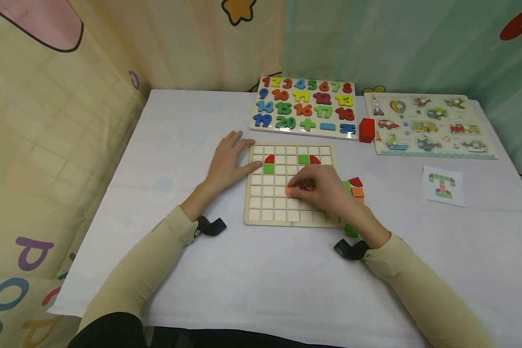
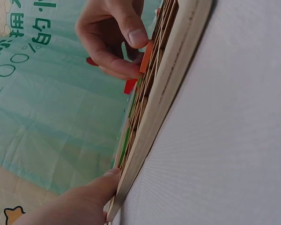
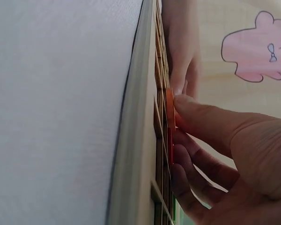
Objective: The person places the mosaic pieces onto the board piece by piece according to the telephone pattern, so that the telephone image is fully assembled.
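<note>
Pinching an orange tile (image 1: 289, 192) between thumb and fingers of the right hand (image 1: 324, 188), at a wooden grid board (image 1: 267, 203) midway between the tabletop's (image 1: 243, 285) side edges; touching the board's left edge with the left hand (image 1: 229, 162), fingers extended and grasping nothing; facing a number puzzle (image 1: 293, 111) near the back edge.

The left hand (image 1: 230, 162) rested at a grid board's (image 1: 267, 203) left edge; the right hand (image 1: 324, 188) was over the board, a tile (image 1: 289, 192) at its fingertips. Right of that hand lay loose pieces (image 1: 357, 192), then a card (image 1: 443, 185). Beyond the hands, left to right, were a number puzzle (image 1: 311, 104), a block (image 1: 367, 130) and a picture puzzle (image 1: 442, 126).
</note>
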`<action>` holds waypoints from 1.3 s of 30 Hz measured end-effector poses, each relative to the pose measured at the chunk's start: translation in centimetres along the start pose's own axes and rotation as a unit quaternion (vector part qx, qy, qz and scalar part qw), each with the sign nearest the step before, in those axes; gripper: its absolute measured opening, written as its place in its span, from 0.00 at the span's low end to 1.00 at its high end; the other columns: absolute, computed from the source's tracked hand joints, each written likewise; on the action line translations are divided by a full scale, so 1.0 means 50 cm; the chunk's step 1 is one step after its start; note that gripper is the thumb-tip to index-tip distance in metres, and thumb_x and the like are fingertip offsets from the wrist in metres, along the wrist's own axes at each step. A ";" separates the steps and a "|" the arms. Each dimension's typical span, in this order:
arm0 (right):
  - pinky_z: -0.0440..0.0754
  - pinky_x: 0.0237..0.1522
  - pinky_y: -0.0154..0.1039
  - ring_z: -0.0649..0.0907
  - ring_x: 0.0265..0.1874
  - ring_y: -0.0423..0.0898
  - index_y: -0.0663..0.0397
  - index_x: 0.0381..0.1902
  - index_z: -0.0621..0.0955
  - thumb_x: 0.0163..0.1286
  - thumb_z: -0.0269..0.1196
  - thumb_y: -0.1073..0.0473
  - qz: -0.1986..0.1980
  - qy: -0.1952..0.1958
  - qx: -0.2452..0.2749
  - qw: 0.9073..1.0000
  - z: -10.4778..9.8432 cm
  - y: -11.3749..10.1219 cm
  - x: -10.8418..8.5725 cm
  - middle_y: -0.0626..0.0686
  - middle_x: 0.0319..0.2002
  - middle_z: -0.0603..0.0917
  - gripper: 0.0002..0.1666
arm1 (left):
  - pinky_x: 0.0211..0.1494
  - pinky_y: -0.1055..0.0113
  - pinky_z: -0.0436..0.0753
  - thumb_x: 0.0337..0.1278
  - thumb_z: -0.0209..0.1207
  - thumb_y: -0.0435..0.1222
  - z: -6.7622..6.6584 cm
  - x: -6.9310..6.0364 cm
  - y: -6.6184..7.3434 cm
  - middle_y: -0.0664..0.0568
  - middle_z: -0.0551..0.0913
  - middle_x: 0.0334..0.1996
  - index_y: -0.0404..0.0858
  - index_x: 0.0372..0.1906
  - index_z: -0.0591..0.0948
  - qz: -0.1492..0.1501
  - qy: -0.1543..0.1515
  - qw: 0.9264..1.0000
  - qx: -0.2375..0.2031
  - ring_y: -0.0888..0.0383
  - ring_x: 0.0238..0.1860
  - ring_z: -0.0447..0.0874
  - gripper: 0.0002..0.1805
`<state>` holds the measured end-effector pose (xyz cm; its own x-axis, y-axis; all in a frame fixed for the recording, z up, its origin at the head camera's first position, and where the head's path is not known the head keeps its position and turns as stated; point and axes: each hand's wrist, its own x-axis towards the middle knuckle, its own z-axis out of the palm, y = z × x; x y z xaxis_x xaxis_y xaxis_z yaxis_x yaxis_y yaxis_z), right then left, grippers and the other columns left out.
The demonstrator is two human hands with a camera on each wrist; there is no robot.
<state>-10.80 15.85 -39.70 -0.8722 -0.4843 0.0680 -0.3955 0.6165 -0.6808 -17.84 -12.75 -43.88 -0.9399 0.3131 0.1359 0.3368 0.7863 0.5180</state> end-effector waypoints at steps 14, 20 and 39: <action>0.86 0.45 0.42 0.86 0.39 0.46 0.53 0.48 0.91 0.64 0.78 0.58 -0.032 -0.010 -0.034 0.999 -0.006 -0.001 0.001 0.49 0.42 0.91 0.14 | 0.87 0.43 0.47 0.64 0.65 0.59 -0.003 -0.002 0.004 0.40 0.60 0.83 0.44 0.72 0.76 -0.002 0.001 1.000 0.008 0.42 0.86 0.48 0.38; 0.89 0.55 0.49 0.88 0.47 0.48 0.54 0.51 0.90 0.67 0.75 0.62 -0.002 -0.051 0.004 0.999 -0.051 0.003 -0.003 0.51 0.47 0.91 0.15 | 0.87 0.43 0.47 0.65 0.65 0.60 -0.002 -0.001 0.005 0.40 0.60 0.83 0.44 0.73 0.76 -0.004 -0.004 1.000 0.010 0.42 0.86 0.48 0.38; 0.84 0.43 0.32 0.84 0.45 0.49 0.55 0.54 0.88 0.66 0.76 0.58 0.165 -0.119 -0.029 0.979 -0.243 0.134 -0.053 0.53 0.47 0.90 0.19 | 0.87 0.43 0.47 0.65 0.65 0.61 0.003 0.000 0.001 0.40 0.60 0.83 0.45 0.72 0.76 -0.001 0.000 1.000 0.008 0.41 0.86 0.48 0.38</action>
<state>-14.65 28.80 -35.59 -0.8657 -0.3802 -0.3256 -0.1256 0.7946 -0.5940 -17.81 -12.65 -43.99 -0.9404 0.3116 0.1359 0.3364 0.7953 0.5044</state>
